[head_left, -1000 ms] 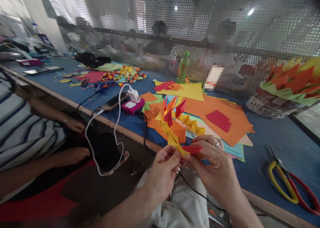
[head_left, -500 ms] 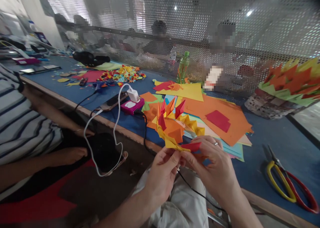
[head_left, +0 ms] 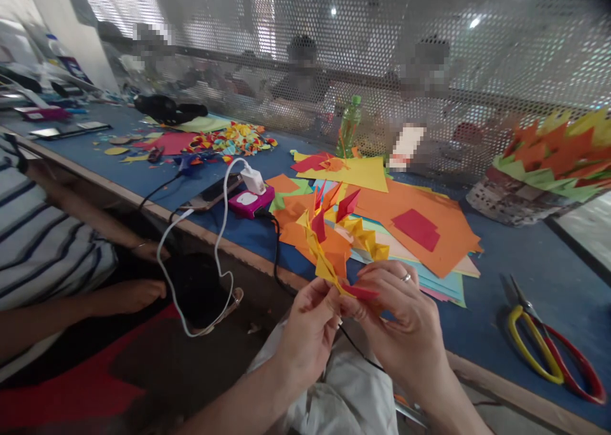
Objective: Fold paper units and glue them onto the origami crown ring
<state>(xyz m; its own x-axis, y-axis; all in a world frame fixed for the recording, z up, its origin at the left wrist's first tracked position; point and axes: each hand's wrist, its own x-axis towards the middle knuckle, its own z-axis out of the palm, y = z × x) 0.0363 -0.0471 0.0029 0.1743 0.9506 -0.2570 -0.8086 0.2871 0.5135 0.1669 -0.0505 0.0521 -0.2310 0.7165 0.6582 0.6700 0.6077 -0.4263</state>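
Both hands pinch a folded-paper chain (head_left: pixel 326 264), a curved yellow band with red and orange points standing up from it. My left hand (head_left: pixel 308 330) grips the chain's near end between thumb and fingers. From the other side my right hand (head_left: pixel 403 317), a ring on one finger, closes on the same end, where a red folded piece (head_left: pixel 360 292) sticks out. The far end of the chain curls round over the paper sheets, showing a yellow zigzag (head_left: pixel 367 237). My fingertips hide the exact joint between the pieces.
Stacked coloured paper (head_left: pixel 415 231) lies behind my hands. Scissors (head_left: pixel 548 339) rest at the right, near a paper-petalled basket (head_left: pixel 525 186). A purple power strip (head_left: pixel 251 202) with cables, a green bottle (head_left: pixel 350 126) and folded paper bits (head_left: pixel 233 141) stand farther off. A person in a striped shirt (head_left: pixel 52 237) sits left.
The paper chain has tilted and turned slightly, its near end dipping a little lower. My right hand has shifted slightly left and down; both hands keep their pinch.
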